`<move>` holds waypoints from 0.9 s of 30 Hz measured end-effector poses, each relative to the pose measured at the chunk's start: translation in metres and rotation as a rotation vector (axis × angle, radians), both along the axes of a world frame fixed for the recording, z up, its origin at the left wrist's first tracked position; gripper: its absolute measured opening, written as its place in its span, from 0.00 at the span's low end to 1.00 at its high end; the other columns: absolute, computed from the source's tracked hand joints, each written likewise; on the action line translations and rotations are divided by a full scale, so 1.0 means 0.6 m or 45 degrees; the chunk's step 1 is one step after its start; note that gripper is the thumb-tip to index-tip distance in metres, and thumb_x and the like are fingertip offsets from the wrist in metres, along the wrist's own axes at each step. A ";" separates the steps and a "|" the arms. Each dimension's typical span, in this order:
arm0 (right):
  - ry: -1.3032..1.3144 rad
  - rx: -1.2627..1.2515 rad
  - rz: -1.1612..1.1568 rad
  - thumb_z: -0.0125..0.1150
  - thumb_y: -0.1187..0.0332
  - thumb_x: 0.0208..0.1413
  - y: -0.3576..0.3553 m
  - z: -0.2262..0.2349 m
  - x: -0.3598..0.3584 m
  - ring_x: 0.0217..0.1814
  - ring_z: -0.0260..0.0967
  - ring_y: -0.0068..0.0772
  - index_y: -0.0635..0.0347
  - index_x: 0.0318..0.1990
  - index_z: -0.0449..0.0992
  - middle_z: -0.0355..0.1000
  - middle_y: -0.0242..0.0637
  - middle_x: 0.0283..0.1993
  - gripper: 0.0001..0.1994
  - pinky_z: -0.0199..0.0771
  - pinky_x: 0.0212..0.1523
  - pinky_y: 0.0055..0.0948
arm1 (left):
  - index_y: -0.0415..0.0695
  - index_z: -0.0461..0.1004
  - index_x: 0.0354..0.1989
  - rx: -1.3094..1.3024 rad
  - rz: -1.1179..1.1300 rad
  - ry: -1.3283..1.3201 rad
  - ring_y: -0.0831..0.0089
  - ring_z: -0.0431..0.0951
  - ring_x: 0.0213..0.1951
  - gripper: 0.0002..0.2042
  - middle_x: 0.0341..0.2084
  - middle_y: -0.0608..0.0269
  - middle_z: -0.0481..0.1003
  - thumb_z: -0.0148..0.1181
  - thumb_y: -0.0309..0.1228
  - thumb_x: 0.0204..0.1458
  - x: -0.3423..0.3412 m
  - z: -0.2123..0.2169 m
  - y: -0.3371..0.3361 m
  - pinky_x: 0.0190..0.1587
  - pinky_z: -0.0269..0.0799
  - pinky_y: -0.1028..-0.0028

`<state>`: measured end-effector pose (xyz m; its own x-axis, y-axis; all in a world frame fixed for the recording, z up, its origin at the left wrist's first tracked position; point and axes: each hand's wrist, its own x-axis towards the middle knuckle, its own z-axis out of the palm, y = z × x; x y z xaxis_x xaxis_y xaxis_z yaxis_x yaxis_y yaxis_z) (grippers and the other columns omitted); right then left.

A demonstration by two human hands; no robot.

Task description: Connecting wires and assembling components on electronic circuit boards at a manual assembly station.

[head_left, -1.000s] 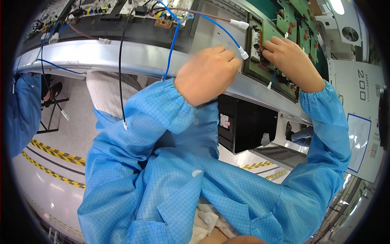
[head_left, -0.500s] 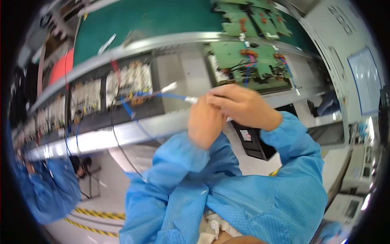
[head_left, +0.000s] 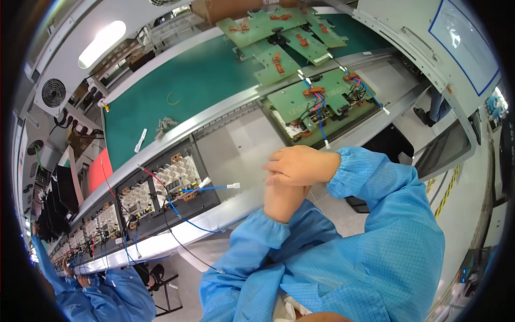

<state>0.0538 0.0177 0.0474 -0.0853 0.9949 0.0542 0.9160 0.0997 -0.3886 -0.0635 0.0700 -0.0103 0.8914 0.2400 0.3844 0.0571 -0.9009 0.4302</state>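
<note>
Both hands clasped, R hand [head_left: 303, 165] over L hand [head_left: 281, 197], nothing visibly held; nearest blue wire w/ white connector [head_left: 233, 186] lies at 9 o'clock, apart; advise unclasp, pinch connector body, not wire.

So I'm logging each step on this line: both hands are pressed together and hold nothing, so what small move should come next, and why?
Probably the left hand reaches left for the white connector on the blue wire. It sticks out loose from the black tray of heat-sink boards, the nearest thing to the hands. The right hand rests on top of the left; the green board lies farther away.
</note>
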 end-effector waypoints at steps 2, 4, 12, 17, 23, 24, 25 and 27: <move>-0.040 -0.142 -0.050 0.44 0.47 0.62 -0.010 0.000 0.017 0.43 0.73 0.56 0.62 0.43 0.77 0.75 0.50 0.41 0.25 0.73 0.42 0.44 | 0.43 0.74 0.51 0.006 -0.062 0.102 0.51 0.70 0.50 0.22 0.48 0.51 0.73 0.62 0.42 0.49 0.023 0.002 -0.012 0.50 0.66 0.54; -0.056 -0.260 -0.275 0.44 0.48 0.62 -0.020 -0.018 0.035 0.41 0.73 0.56 0.57 0.44 0.78 0.75 0.49 0.35 0.23 0.73 0.41 0.46 | 0.43 0.75 0.49 -0.152 -0.169 0.306 0.54 0.71 0.50 0.22 0.46 0.52 0.74 0.62 0.44 0.48 0.044 0.004 -0.024 0.49 0.66 0.57; -0.298 -0.211 -0.432 0.49 0.54 0.61 -0.081 -0.031 0.106 0.44 0.73 0.48 0.56 0.42 0.78 0.76 0.44 0.38 0.17 0.72 0.43 0.44 | 0.37 0.63 0.59 0.159 -0.174 0.246 0.57 0.69 0.54 0.32 0.54 0.51 0.68 0.63 0.43 0.48 0.008 0.031 -0.016 0.54 0.65 0.59; 0.012 0.018 -0.733 0.54 0.61 0.59 -0.120 0.010 0.174 0.36 0.75 0.39 0.61 0.40 0.78 0.77 0.40 0.35 0.13 0.74 0.39 0.34 | 0.36 0.59 0.63 0.213 -0.168 0.188 0.54 0.65 0.60 0.35 0.59 0.48 0.64 0.62 0.40 0.49 -0.025 0.036 -0.002 0.62 0.60 0.56; 0.254 0.812 -1.093 0.54 0.69 0.59 -0.125 0.093 0.402 0.45 0.71 0.28 0.64 0.48 0.71 0.75 0.38 0.43 0.12 0.69 0.49 0.26 | 0.39 0.61 0.62 0.193 -0.116 0.107 0.55 0.66 0.59 0.34 0.59 0.52 0.65 0.65 0.38 0.47 -0.048 0.039 0.009 0.62 0.61 0.57; 0.247 0.818 -1.093 0.54 0.69 0.59 -0.139 0.081 0.467 0.45 0.71 0.28 0.64 0.48 0.71 0.75 0.38 0.43 0.12 0.69 0.49 0.26 | 0.39 0.61 0.62 0.195 -0.118 0.099 0.55 0.66 0.59 0.34 0.59 0.52 0.65 0.65 0.38 0.47 -0.045 0.038 0.007 0.62 0.61 0.57; -0.006 0.691 -1.226 0.54 0.69 0.58 -0.174 0.053 0.539 0.48 0.72 0.33 0.62 0.50 0.70 0.75 0.41 0.45 0.14 0.70 0.51 0.29 | 0.39 0.61 0.62 0.197 -0.151 0.098 0.56 0.66 0.59 0.34 0.59 0.52 0.65 0.64 0.38 0.47 -0.042 0.036 0.003 0.62 0.61 0.58; -0.248 0.308 -1.493 0.56 0.69 0.56 -0.209 0.004 0.614 0.53 0.72 0.42 0.58 0.55 0.69 0.75 0.44 0.48 0.18 0.70 0.54 0.36 | 0.39 0.61 0.62 0.207 -0.141 0.098 0.56 0.66 0.59 0.33 0.59 0.53 0.65 0.64 0.38 0.47 -0.044 0.032 0.004 0.62 0.61 0.58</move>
